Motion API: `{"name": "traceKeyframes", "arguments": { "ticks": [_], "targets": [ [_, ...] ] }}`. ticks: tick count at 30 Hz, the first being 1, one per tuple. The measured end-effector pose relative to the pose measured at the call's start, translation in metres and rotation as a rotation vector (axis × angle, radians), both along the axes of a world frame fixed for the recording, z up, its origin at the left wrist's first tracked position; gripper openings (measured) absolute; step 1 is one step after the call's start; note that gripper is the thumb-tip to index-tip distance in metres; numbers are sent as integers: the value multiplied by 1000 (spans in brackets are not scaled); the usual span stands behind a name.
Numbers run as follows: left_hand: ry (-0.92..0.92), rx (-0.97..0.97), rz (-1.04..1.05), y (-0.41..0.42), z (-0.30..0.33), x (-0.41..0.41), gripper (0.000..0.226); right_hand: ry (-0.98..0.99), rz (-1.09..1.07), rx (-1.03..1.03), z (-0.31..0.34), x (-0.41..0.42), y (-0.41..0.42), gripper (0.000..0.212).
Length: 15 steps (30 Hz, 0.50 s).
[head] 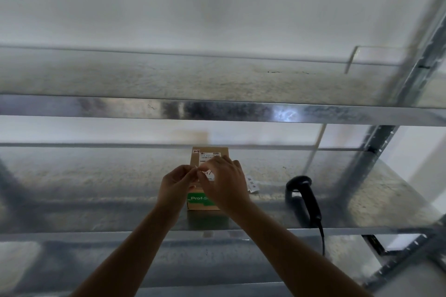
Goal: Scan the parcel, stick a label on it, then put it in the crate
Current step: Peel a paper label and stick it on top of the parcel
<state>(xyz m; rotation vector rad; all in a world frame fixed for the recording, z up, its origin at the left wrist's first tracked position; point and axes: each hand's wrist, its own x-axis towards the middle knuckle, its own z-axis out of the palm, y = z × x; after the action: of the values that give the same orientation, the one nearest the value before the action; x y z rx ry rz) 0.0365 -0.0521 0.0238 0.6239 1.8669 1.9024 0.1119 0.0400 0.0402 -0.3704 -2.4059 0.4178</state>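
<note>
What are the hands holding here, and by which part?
Both hands pinch a small white label by its edges between the fingers, above the parcel.

Parcel [209, 152] mid-top hidden behind both hands — label print too small; scanner [304, 196] cable cut by shelf edge.

A galvanised metal shelf [96, 190] spans the frame's lower middle; on it sit a cardboard parcel [209, 152] at centre, a paper slip [251, 184] beside it, and a black scanner [304, 198] further right
</note>
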Motion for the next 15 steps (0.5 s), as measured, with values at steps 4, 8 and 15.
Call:
{"name": "traceKeyframes", "arguments": {
  "ticks": [4, 8, 15],
  "targets": [
    [27, -31, 2, 2, -3, 0, 21, 10, -33, -66, -1, 3, -1, 24],
    [105, -69, 16, 5, -2, 3, 21, -9, -79, -119, -1, 5, -1, 24],
    [268, -141, 25, 10, 2, 9, 20, 31, -194, -244, 1, 10, 0, 25]
  ]
}}
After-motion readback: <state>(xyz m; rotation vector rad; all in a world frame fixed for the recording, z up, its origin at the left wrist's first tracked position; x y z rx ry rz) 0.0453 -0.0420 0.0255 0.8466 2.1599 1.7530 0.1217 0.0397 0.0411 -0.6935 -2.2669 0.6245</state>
